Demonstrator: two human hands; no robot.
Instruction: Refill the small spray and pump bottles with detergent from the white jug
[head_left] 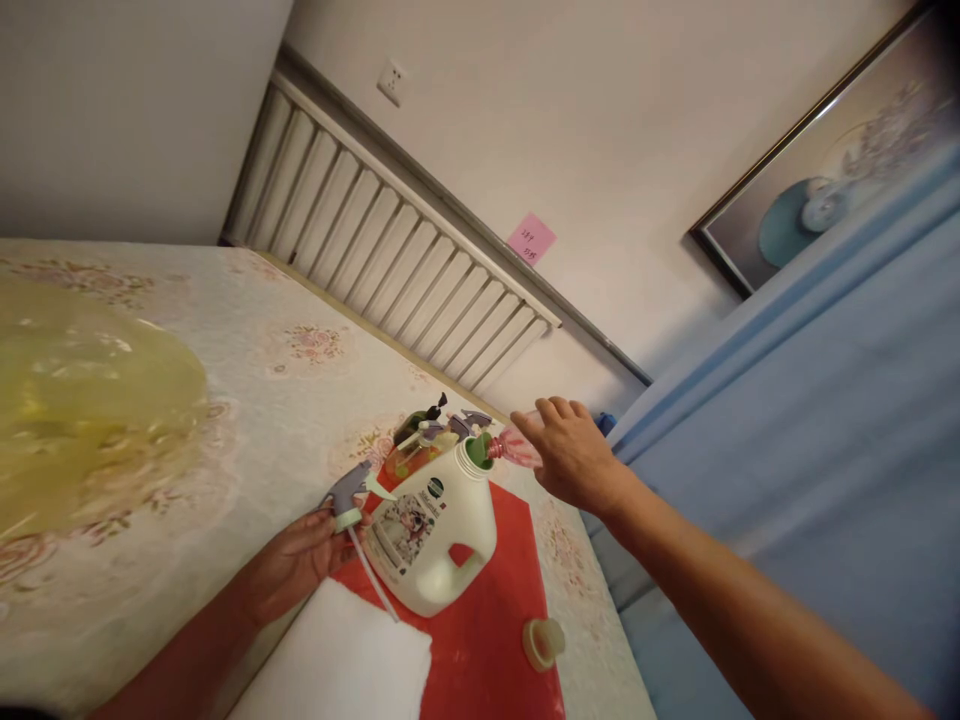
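A white jug (442, 540) with a picture label and an open green-lined mouth stands on a red sheet (502, 620). My right hand (574, 455) grips a clear pinkish bottle (516, 447), tipped sideways with its neck at the jug's mouth; I cannot tell whether liquid is flowing. Beside the jug's label, my left hand (307, 555) is closed around a grey trigger spray head (349, 492), its thin tube hanging down in front of the jug. A pale cap (543, 642) lies at the right of the red sheet.
Behind the jug are spray bottles (409, 455), partly hidden. A white cloth or paper (337, 660) lies in front. At the left, a yellowish plastic bag (97, 400) covers part of the flowered tablecloth (262, 420). Beyond the table are a radiator (390, 240) and a blue curtain (810, 400).
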